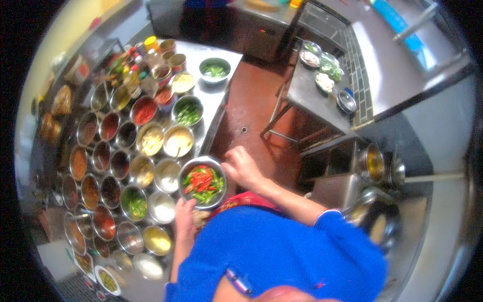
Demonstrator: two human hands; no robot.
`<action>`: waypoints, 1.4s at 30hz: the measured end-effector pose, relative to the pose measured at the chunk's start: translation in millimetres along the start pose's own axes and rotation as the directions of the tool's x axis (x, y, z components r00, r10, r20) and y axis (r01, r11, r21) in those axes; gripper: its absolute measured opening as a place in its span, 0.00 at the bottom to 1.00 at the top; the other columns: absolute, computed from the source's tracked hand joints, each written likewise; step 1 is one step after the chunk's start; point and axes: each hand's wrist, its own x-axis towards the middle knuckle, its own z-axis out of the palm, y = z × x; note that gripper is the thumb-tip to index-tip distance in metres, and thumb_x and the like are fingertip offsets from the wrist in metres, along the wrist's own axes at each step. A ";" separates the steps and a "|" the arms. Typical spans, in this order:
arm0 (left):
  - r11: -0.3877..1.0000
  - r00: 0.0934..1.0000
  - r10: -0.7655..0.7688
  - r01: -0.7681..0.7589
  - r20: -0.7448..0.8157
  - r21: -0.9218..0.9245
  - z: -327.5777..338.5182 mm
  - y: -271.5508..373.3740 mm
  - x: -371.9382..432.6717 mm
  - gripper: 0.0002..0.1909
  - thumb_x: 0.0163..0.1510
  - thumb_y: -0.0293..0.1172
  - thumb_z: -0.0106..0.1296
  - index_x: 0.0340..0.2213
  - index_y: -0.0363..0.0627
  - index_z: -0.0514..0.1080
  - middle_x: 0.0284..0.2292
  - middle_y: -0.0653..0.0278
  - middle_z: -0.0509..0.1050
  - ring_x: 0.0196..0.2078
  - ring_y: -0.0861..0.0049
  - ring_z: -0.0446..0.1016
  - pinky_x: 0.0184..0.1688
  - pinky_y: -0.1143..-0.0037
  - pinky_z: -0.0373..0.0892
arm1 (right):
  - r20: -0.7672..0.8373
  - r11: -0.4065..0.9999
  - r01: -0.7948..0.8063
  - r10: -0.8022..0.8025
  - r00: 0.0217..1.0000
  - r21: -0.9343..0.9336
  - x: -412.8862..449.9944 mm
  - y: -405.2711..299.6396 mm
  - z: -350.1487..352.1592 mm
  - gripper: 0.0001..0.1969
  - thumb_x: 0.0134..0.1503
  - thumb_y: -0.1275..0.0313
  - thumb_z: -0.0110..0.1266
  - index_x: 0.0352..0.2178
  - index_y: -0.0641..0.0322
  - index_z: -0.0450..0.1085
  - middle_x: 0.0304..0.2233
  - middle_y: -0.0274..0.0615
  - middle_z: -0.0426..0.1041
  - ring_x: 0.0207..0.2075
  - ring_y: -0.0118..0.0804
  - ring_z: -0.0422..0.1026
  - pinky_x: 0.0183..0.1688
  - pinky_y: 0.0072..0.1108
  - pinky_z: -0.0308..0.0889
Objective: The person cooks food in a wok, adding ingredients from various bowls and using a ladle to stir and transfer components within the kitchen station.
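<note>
Close in front of my body is a steel bowl [225,185] of sliced red peppers [202,179] lying over cut green peppers [205,196]. My left hand [184,216] grips the near left part of its rim. On the other side, my right hand [243,168] is raised beside the rim with its fingers curled. Blur hides whether anything is between those fingers, or whether they touch the bowl. Left of the bowl stand a steel container of white powder [163,207] and another pale-filled one [168,177] with a spoon.
Many steel containers of seasonings, including red sauce [143,110] and chopped greens [188,111], crowd the counter [224,90]. Bottles [132,79] stand at its back. Across the red floor [243,113], a steel side table [307,94] holds bowls of vegetables. Pans [377,219] sit at right.
</note>
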 end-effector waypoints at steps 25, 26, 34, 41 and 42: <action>0.966 0.964 0.041 -0.106 0.263 0.236 403.4 20.2 171.2 0.17 0.55 0.25 0.52 0.46 0.39 0.70 0.38 0.61 0.75 0.41 0.77 0.73 0.44 0.76 0.70 | -0.067 0.374 -0.702 0.903 0.423 0.606 30.5 417.1 -255.9 0.05 0.55 0.75 0.52 0.29 0.64 0.64 0.23 0.38 0.68 0.20 0.28 0.68 0.18 0.18 0.66; 0.956 0.943 -0.025 -0.075 0.331 0.285 410.5 14.8 184.3 0.16 0.54 0.26 0.53 0.46 0.39 0.70 0.38 0.62 0.75 0.41 0.77 0.73 0.44 0.76 0.70 | -0.064 0.355 -0.690 0.910 0.410 0.631 31.3 426.5 -263.9 0.05 0.56 0.74 0.52 0.30 0.64 0.64 0.24 0.38 0.69 0.21 0.28 0.69 0.19 0.18 0.66; 0.925 0.827 -0.304 0.138 0.473 0.353 497.2 28.4 281.0 0.13 0.60 0.40 0.50 0.33 0.41 0.73 0.29 0.67 0.75 0.32 0.82 0.73 0.36 0.78 0.70 | 0.042 0.204 -0.683 0.944 0.326 0.702 45.6 482.0 -272.6 0.12 0.61 0.65 0.50 0.39 0.64 0.64 0.32 0.40 0.71 0.28 0.30 0.72 0.26 0.20 0.70; 0.868 0.681 -0.379 0.027 0.627 0.495 587.1 34.8 404.0 0.14 0.59 0.39 0.51 0.32 0.39 0.76 0.29 0.65 0.76 0.32 0.82 0.72 0.37 0.79 0.68 | -0.283 0.364 -0.715 0.930 0.236 0.597 71.3 532.0 -340.5 0.11 0.60 0.68 0.52 0.42 0.60 0.67 0.35 0.36 0.72 0.29 0.27 0.71 0.28 0.17 0.69; 0.866 0.635 -0.420 0.067 0.648 0.496 602.3 44.5 414.3 0.11 0.58 0.35 0.52 0.32 0.38 0.76 0.29 0.66 0.76 0.32 0.82 0.71 0.36 0.79 0.68 | -0.315 0.424 -0.728 0.903 0.293 0.538 101.4 531.7 -359.0 0.11 0.60 0.68 0.52 0.42 0.60 0.68 0.35 0.36 0.72 0.29 0.26 0.71 0.29 0.17 0.69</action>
